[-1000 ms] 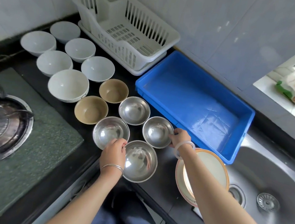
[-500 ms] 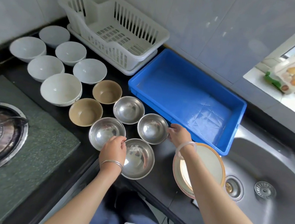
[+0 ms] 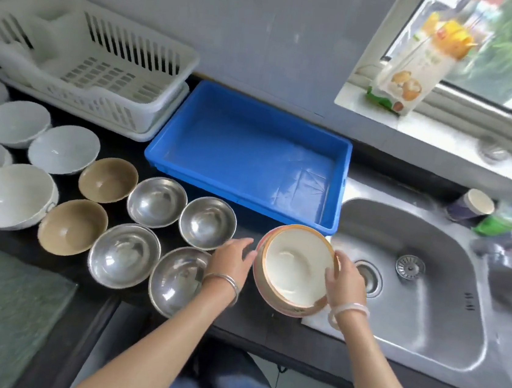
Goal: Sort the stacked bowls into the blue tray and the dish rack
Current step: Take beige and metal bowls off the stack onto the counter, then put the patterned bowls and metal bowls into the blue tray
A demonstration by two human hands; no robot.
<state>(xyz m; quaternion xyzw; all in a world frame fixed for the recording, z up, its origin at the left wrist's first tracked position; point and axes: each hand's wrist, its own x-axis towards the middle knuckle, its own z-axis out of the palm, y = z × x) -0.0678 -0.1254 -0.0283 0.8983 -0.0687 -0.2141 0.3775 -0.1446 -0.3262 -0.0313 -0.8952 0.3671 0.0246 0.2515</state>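
Between the steel bowls and the sink, at the counter's front edge, stands a big bowl with an orange rim and cream inside, tilted a little toward the camera. Both hands are at it. The right hand curls over the rim on the sink side, fingers bent down inside the lip and thumb on the outer wall, a loose but closed hold. The left hand is on the opposite side, fingers spread and half open; its fingertips reach the bowl's outer wall, though motion blur makes it hard to say whether they press it or only brush it. A bangle sits on each wrist.

Four steel bowls lie in a cluster just left of the left hand, the nearest one partly under that wrist. Two brown bowls come next, then white bowls running off the left edge. All sit singly on the dark counter.

Behind them, the blue tray holds nothing, and the white rack to its left is likewise bare.
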